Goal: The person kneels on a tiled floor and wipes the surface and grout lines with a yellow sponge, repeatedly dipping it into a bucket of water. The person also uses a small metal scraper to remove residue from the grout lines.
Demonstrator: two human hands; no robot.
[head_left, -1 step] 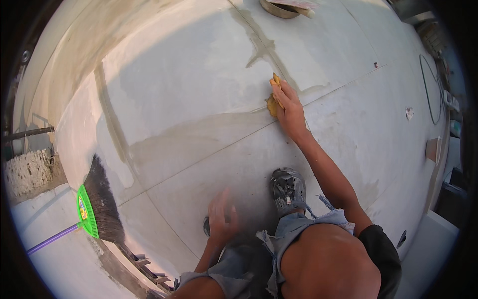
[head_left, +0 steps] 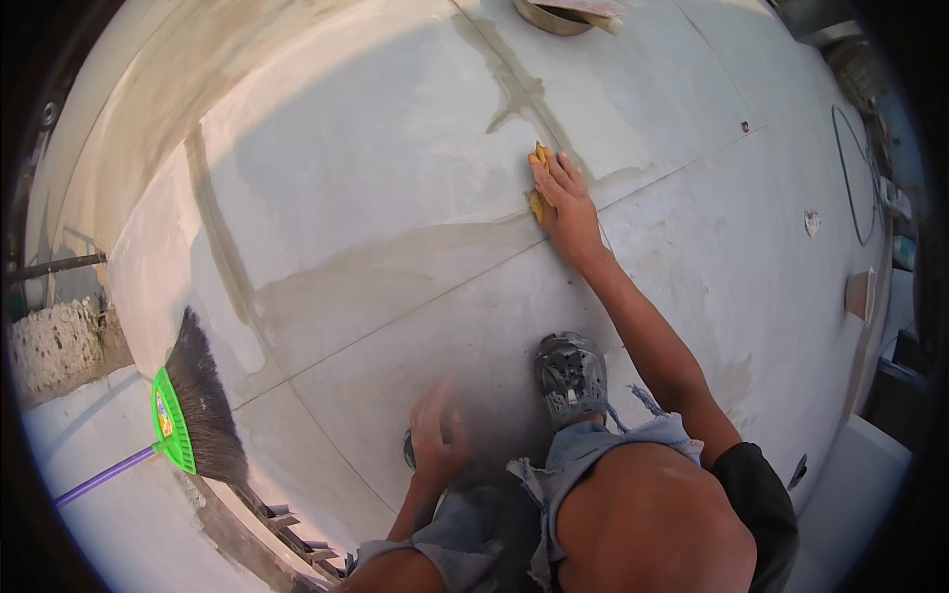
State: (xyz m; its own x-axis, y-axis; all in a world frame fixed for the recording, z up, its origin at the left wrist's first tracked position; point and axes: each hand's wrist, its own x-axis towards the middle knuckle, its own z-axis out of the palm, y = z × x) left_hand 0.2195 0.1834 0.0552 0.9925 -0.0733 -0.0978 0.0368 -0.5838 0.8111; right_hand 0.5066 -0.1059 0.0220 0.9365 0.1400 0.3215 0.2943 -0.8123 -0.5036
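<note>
My right hand (head_left: 569, 208) presses down on a yellow sponge (head_left: 537, 205) against the pale tiled floor (head_left: 356, 188), right by a joint between tiles. The palm and fingers cover most of the sponge, and only its left edge and tip show. Damp grey smears run along the joint (head_left: 522, 84) above the hand and in a wide arc to its left. Down by my left shoe, my left hand (head_left: 436, 435) hangs with nothing in it, its fingers loosely bent and apart, slightly hazy.
A broom (head_left: 203, 415) with dark bristles and a green head lies at the left. My grey shoe (head_left: 571, 381) stands on the tiles. A round pan (head_left: 554, 18) sits at the far edge. On the right are a small tub (head_left: 860, 296) and a looped dark hose (head_left: 852, 198).
My right hand has slid a little to the left and lies flatter over the sponge, hiding more of it. My left hand stays about where it was.
</note>
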